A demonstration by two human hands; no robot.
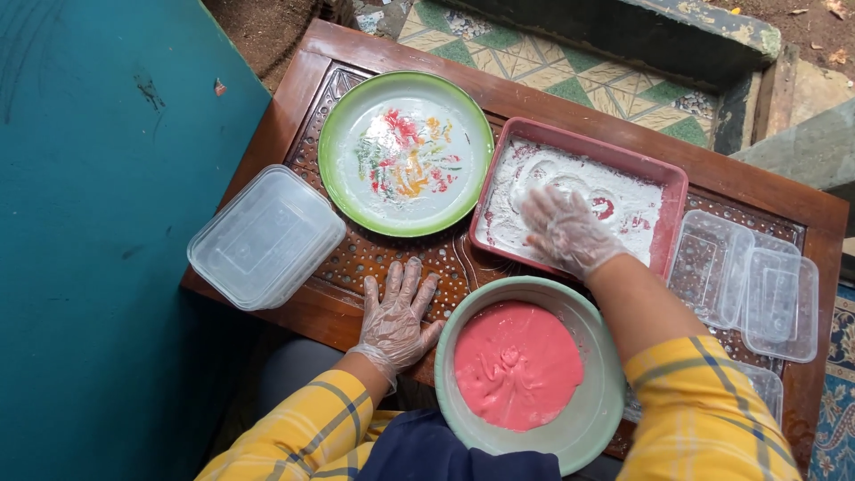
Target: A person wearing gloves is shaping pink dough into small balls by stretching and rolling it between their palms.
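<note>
Centrally, a carved wooden table (570, 102) is seen from above. Left hand (398, 313): clear plastic glove worn, fingers spread, laid flat on the table just beside a pale green bowl (598, 405); nothing is gripped. Bowl contents: smooth pink batter (518, 363). Right hand (564, 230): gloved, open, fingers dipped into white flour (623, 200) inside a pink rectangular tray (663, 227). Green-rimmed plate (405, 153): placed left of the tray, smeared with flour and coloured streaks. Clear plastic containers (265, 237) are stacked at the table's left edge; clear lids (757, 289) are laid at the right.
</note>
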